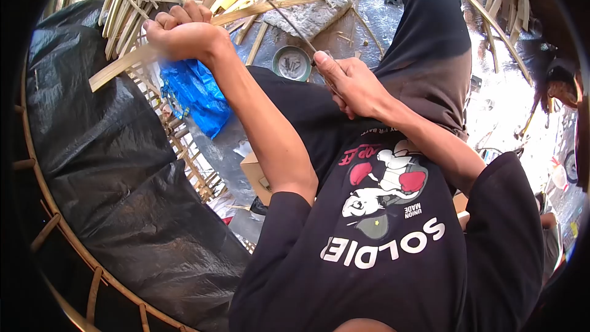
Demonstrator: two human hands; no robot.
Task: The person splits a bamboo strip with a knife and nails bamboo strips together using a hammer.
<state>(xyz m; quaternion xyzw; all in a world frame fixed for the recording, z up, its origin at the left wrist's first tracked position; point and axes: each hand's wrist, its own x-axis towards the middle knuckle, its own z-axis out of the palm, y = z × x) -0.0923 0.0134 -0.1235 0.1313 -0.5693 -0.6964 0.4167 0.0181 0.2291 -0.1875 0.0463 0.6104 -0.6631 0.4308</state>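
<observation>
My left hand, at upper left, is closed in a fist with the wrist bent. Out of it, toward the lower left, sticks a flat pale bamboo strip. Another length of strip runs right from beside the fist; I cannot tell whether it is the same piece. My right hand, in front of my chest, is wrapped round a long thin dark rod-like tool. It slants to the top edge; a blade seen edge-on cannot be ruled out. Just left of this hand stands a small round bowl with short grey bits inside.
Split bamboo strips are heaped at upper left, with more strips at upper right. A rough grey slab lies ahead. Blue plastic lies below my left forearm. Black sheeting with a curved bamboo frame fills the left.
</observation>
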